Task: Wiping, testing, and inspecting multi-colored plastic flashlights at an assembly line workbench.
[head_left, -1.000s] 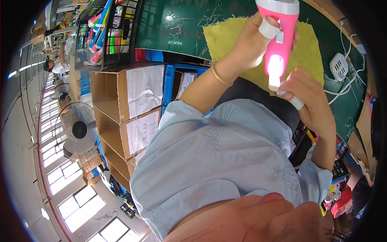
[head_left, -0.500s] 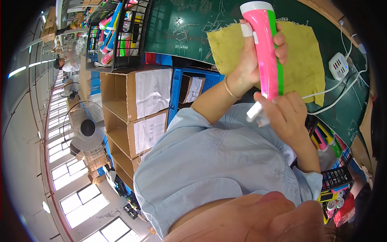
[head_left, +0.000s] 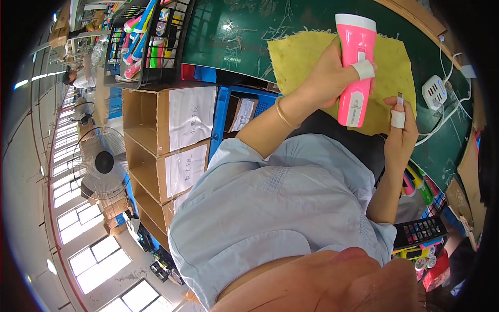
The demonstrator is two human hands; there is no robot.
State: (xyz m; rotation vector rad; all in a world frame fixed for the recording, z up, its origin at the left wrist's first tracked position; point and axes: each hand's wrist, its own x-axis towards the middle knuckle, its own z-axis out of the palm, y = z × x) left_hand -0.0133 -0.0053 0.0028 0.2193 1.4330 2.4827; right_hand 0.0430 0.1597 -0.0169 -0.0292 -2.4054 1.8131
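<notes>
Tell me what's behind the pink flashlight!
Behind the pink flashlight, you can see yellow cloth and, around the flashlight's white end, green tabletop. Whatever lies directly behind it is covered, so I can't tell what's there.

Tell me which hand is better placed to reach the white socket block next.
Right, most likely: the right hand is nearer the white socket block and holds only a small metal-tipped piece; the left hand is wrapped around the pink flashlight.
</notes>
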